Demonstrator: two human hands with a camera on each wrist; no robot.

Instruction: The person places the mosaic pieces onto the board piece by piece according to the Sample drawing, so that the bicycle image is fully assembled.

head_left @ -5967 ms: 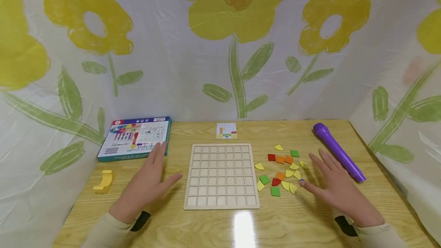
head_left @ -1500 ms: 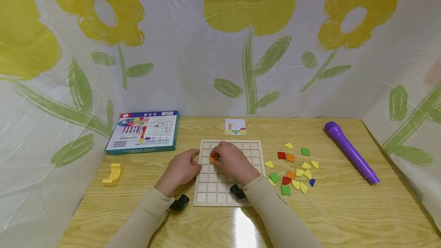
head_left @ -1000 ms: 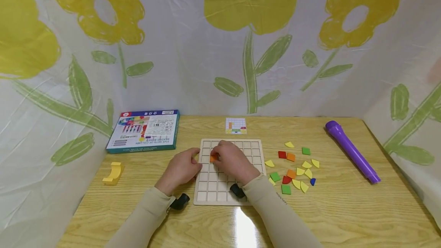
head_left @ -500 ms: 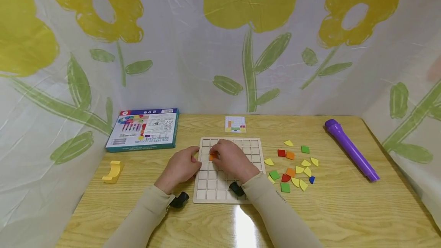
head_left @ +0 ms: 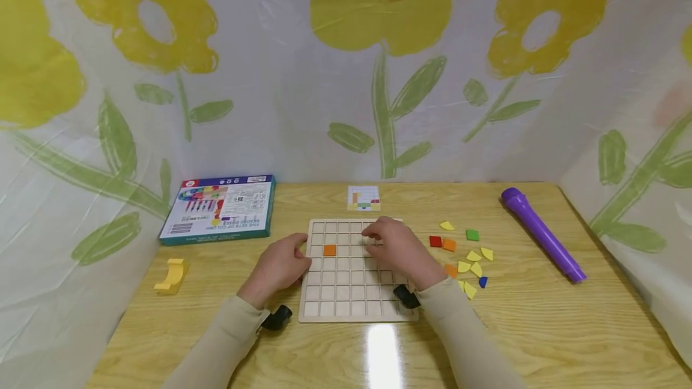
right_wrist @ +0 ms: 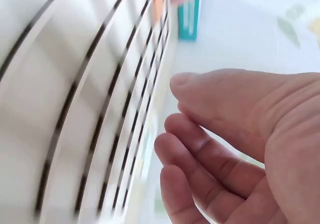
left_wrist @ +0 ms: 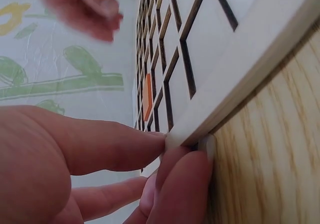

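A pale wooden grid board (head_left: 328, 293) lies on the table in the head view. One orange square tile (head_left: 330, 250) sits in a cell of its upper left part. At the board's left edge, my left hand (head_left: 277, 267) pinches the rim; the left wrist view shows the thumb (left_wrist: 117, 146) at the top edge and curled fingers at the side and below. My right hand (head_left: 406, 252) hovers over the right half of the board. Its fingers (right_wrist: 192, 146) are loosely bent with nothing between them and the thumb.
Right of the board lie several yellow quarter-circle pieces (head_left: 471, 290), a red square (head_left: 435, 241), a green square (head_left: 473, 235) and a blue piece (head_left: 483, 282). Around are a purple microphone (head_left: 543, 236), a pattern card (head_left: 364, 198), a flat box (head_left: 216, 212) and a yellow curved block (head_left: 172, 276).
The right hand has let go of the orange tile, which stays in its cell, and has moved right across the board. Earlier it brought the tile from the right-hand pieces. The left hand stays at the rim.
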